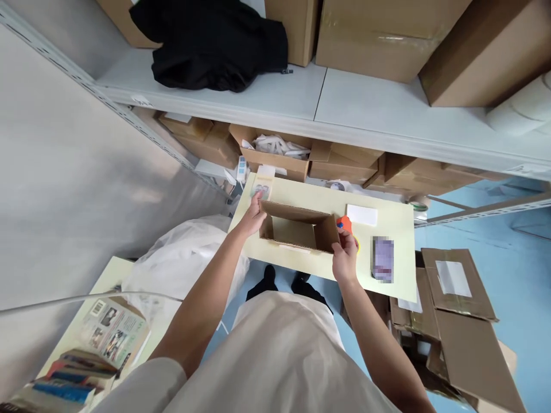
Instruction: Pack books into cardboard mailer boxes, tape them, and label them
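A small brown cardboard box (326, 232) is held over the pale yellow table (301, 189), its top open toward me. Table-coloured surface shows through its inside, so the bottom looks open too. My left hand (253, 218) grips the box's left end, fingers on its edge. At the right end, my right hand (345, 257) pinches the near corner. Partly hidden behind that hand lies an orange object (344, 222) with blue and yellow parts; its kind is unclear. Beyond my left hand rests a flat packet with a printed picture (262, 186).
On the table's right are a white paper stack (362, 215) and a pixelated purple item (383, 259). Cardboard boxes (456, 281) crowd the floor at right. A shelf edge (318, 125) runs beyond the table. At left, a white plastic bag (181, 258) bulges near another table.
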A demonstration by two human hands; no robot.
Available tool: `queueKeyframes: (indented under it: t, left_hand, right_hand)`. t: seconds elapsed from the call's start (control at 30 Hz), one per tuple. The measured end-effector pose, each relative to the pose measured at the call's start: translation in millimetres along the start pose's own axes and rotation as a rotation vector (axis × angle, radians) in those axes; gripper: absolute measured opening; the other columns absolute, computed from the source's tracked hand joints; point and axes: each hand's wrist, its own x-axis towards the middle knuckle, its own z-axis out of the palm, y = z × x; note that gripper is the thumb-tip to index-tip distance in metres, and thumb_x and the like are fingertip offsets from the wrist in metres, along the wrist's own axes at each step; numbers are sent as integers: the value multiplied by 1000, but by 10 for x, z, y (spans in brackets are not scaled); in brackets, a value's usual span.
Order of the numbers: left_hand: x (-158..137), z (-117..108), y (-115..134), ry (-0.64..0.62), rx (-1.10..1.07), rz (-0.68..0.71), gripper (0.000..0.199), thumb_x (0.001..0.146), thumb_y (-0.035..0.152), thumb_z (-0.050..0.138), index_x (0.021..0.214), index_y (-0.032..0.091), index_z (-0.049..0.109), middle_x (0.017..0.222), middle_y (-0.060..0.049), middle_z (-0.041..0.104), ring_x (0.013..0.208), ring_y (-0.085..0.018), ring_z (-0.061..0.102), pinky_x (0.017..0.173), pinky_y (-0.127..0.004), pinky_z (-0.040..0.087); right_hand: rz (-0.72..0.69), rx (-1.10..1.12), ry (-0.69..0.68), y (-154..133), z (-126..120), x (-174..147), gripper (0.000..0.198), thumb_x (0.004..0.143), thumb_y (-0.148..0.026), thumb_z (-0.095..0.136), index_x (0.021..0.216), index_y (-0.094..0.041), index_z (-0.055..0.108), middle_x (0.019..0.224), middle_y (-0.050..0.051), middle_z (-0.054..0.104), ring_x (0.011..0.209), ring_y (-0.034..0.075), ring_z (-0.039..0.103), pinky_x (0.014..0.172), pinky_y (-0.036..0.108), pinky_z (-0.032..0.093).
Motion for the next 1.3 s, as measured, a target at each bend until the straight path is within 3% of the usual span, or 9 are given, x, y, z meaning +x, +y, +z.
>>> queueKeyframes:
  t: [0.07, 0.27, 0.47, 0.6, 0.8, 0.97, 1.07, 1.2, 1.3]
  left_hand:
    - [-80, -51, 19, 9, 137, -54, 77, 69, 20, 57, 140, 18, 25, 149, -15, 30, 139, -27, 27, 113, -44, 21]
    - [-398, 13, 115, -8, 288, -69, 70, 81, 29, 53, 143, 16, 22, 133, -16, 51, 119, -28, 54, 103, -47, 39]
    - [-484, -18, 179, -271, 410, -19, 81, 84, 47, 50, 149, 15, 13, 156, -14, 9, 142, -30, 15, 113, -43, 25]
    - [-450, -211, 159, -435, 448, 36, 91, 76, 58, 57, 148, 19, 19, 156, -10, -3, 142, -31, 3, 110, -42, 30]
    - [-310, -396, 83, -578, 570, 171, 108, 59, 65, 70, 146, 19, 26, 156, -13, -1, 142, -38, 5, 113, -50, 19]
    - [-226, -443, 5, -595, 577, 236, 110, 52, 61, 76, 144, 19, 33, 156, -15, 4, 141, -40, 12, 111, -52, 23]
    - [-209, -451, -62, -533, 513, 288, 90, 62, 57, 72, 139, 21, 42, 156, -13, 12, 141, -35, 19, 112, -49, 23]
    - [-206, -362, -166, -336, 363, 335, 51, 77, 48, 62, 118, 18, 59, 150, -14, 32, 136, -29, 34, 111, -46, 28]
    - [-226, -248, -230, -184, 263, 318, 38, 77, 40, 61, 109, 17, 60, 142, -16, 43, 126, -28, 47, 101, -44, 42]
  right_hand:
    - [-11, -16, 23, -2, 13, 87, 34, 68, -22, 51, 101, -21, 54, 104, 5, 60, 96, 20, 56, 83, 37, 45]
    - [-64, -104, 86, 26, 127, 117, 32, 70, -22, 48, 102, -23, 49, 103, 4, 57, 95, 19, 54, 86, 37, 44]
    - [-117, -195, 116, 5, 295, 82, 31, 74, -23, 46, 105, -23, 46, 106, 6, 54, 101, 20, 53, 90, 39, 43]
    - [-187, -318, -54, -15, 197, 94, 36, 79, -31, 52, 114, -23, 46, 116, 9, 54, 111, 22, 52, 93, 40, 45]
    - [-358, -692, -295, -120, -23, 71, 61, 81, -48, 57, 136, -23, 44, 137, 13, 48, 127, 29, 44, 105, 51, 34]
    - [-457, -935, -616, -229, -52, 60, 80, 70, -54, 69, 139, -25, 42, 151, 11, 30, 140, 34, 24, 111, 56, 24]
    - [-414, -954, -640, -282, -117, 134, 79, 67, -50, 72, 138, -25, 45, 149, 11, 34, 137, 32, 31, 109, 54, 29]
    - [-299, -847, -471, -225, -103, 226, 35, 80, -45, 58, 108, -25, 68, 132, 7, 56, 120, 26, 54, 99, 47, 45]
    - [-259, -751, -206, -62, 45, 179, 32, 78, -47, 57, 93, -21, 69, 118, 9, 63, 107, 26, 60, 86, 43, 52]
